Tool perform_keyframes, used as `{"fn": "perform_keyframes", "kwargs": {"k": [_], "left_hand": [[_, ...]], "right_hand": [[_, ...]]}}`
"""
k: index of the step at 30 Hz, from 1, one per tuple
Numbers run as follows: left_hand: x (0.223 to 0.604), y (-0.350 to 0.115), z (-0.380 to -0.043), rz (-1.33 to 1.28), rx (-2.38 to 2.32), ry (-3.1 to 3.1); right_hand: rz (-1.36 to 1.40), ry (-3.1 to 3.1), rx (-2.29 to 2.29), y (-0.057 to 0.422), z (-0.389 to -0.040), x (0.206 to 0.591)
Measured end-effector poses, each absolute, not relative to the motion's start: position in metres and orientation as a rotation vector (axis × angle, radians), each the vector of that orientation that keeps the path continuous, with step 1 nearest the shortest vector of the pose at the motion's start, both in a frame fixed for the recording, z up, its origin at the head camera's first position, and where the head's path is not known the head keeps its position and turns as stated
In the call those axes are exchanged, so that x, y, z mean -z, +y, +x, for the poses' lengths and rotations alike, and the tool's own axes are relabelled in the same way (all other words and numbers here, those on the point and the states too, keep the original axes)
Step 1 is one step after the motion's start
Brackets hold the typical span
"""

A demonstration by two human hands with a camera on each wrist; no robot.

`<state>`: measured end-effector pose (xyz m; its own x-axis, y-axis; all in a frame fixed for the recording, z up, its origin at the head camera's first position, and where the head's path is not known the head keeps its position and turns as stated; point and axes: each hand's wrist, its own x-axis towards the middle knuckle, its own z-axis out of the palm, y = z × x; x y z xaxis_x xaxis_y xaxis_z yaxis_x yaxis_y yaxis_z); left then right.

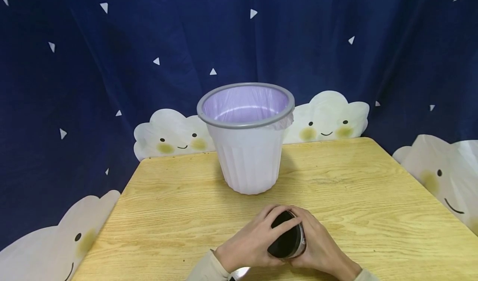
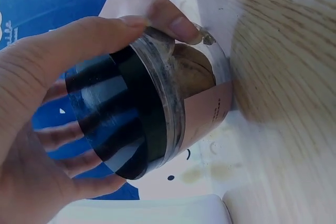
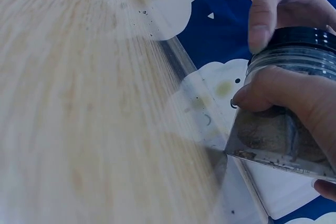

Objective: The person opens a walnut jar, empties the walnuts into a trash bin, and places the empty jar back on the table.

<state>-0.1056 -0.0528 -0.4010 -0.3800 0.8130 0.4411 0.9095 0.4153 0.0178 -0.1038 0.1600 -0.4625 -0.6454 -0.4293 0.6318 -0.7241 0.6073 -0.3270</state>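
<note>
Left wrist shows a pink label (image 2: 207, 115) (right wrist doesn't) on the jar (image 2: 157, 103) both hands' fingers (image 2: 84, 40) (image 2: 170, 19) grip.

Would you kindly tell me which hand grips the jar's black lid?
The left hand grips the black lid; the right hand holds the jar's clear body.

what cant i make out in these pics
Head view: the inside bottom of the white ribbed plastic bin, hidden by its grey front rim.
Left wrist view: the lettering on the pink label of the black-lidded clear round jar, too small and blurred.
Right wrist view: most of the bare right hand, cut off by the right edge.
</note>
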Motion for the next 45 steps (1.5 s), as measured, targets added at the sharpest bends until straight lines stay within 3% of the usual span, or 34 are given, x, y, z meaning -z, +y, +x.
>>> {"fn": "perform_keyframes", "kwargs": {"k": [29, 45], "left_hand": [[0.4026, -0.0528, -0.1048, -1.523, 0.273, -2.315], [0.4026, -0.0524, -0.1043, -1.419, 0.416, -2.379]], "right_hand": [[0.910, -2.315, -0.781, 0.1589, -0.1030, 0.4610], [0.921, -2.322, -0.805, 0.1591, -0.1046, 0.4620]]}}
